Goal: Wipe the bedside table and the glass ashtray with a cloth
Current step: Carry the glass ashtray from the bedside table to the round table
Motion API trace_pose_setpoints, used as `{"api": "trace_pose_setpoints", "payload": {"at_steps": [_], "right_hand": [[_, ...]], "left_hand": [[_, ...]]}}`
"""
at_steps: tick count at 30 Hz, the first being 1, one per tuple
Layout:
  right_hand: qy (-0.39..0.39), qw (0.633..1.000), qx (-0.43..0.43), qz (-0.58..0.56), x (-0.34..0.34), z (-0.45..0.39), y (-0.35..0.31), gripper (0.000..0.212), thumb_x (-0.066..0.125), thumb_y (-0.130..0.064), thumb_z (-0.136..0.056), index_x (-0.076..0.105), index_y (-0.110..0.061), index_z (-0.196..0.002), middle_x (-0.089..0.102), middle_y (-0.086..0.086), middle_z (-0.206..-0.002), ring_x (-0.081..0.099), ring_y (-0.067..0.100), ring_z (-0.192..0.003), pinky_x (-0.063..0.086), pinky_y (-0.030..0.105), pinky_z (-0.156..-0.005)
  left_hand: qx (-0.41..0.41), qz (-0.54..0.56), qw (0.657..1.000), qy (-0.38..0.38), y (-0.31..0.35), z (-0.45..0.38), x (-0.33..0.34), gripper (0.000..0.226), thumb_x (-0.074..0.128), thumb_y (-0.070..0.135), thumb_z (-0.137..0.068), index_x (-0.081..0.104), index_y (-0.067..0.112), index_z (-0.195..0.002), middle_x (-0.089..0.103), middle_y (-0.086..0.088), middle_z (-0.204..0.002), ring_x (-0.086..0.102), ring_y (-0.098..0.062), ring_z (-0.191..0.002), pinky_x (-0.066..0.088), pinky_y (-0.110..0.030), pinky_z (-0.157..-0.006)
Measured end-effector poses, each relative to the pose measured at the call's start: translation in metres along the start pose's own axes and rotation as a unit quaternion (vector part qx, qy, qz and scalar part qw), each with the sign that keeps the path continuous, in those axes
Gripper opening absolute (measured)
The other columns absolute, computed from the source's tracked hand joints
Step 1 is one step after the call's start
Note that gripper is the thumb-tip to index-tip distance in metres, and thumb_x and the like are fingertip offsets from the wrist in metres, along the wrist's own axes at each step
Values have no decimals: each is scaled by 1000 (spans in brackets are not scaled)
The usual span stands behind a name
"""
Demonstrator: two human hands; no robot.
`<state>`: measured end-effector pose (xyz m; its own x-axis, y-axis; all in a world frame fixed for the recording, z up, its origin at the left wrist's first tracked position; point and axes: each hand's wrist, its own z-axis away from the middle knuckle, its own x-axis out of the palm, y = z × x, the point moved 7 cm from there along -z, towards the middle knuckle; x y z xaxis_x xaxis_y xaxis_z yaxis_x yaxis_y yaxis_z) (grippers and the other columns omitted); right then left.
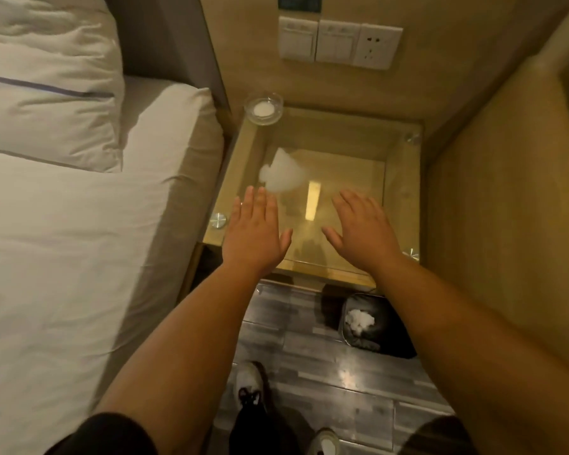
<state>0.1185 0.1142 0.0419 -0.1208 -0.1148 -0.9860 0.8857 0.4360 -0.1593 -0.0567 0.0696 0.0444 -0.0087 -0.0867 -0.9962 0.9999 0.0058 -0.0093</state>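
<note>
The bedside table [398, 178] has a square glass top with round metal studs at its corners. A round glass ashtray [263, 108] with something white inside stands on its far left corner. A crumpled white cloth [284, 174] lies on the glass, left of centre. My left hand [255, 229] hovers flat over the near left part of the glass, fingertips just short of the cloth. My right hand [363, 228] hovers flat over the near right part. Both hands have their fingers spread and hold nothing.
A bed [79, 241] with white sheets and a pillow [46, 93] runs along the left. A wooden panel [506, 208] walls in the right side. Wall switches and a socket [339, 42] sit behind the table. A black bin [372, 323] holding white tissue stands on the floor below.
</note>
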Motion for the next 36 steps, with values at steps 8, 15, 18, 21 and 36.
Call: {"api": "trace_pose_setpoints", "payload": {"at_steps": [8, 15, 18, 21, 36], "right_hand": [[-3, 1000, 1, 11, 6, -75, -24, 71, 43, -54, -93, 26, -13, -148, 29, 10, -155, 22, 27, -144, 15, 43, -117], [-2, 999, 32, -9, 15, -154, -44, 80, 49, -59, -88, 28, -10, -147, 33, 13, -152, 29, 30, -140, 21, 43, -115], [-10, 998, 58, -16, 23, -187, -45, 84, 46, -62, -88, 22, -11, -150, 27, 11, -156, 22, 27, -144, 17, 41, -117], [-14, 996, 80, -44, 31, -221, -40, 89, 48, -64, -87, 16, -12, -151, 21, 10, -158, 16, 26, -146, 15, 40, -117], [-72, 970, 122, -199, 96, -369, 14, 122, 78, -57, -67, 3, -14, -153, 13, 10, -160, 14, 27, -146, 18, 40, -116]], "left_hand": [[-6, 16, 1000, 10, -53, -58, 10, 75, 28, 55, -94, 14, 6, -149, 14, -18, -157, 4, -32, -146, 2, -46, -116], [38, 40, 998, -3, -104, -129, 19, 76, 31, 54, -94, 10, 6, -150, 14, -16, -157, 4, -29, -146, 5, -45, -118], [45, 58, 997, 0, -126, -158, 22, 77, 33, 54, -94, 9, 7, -150, 11, -14, -158, 2, -28, -146, 5, -43, -119], [44, 60, 997, -3, -142, -186, 32, 79, 31, 56, -95, 6, 7, -151, 7, -13, -159, 1, -27, -146, 4, -42, -119], [-7, 327, 944, -33, -162, -349, 96, 106, 72, 48, -77, 7, 13, -152, 16, -9, -158, 15, -23, -144, 20, -42, -117]]}}
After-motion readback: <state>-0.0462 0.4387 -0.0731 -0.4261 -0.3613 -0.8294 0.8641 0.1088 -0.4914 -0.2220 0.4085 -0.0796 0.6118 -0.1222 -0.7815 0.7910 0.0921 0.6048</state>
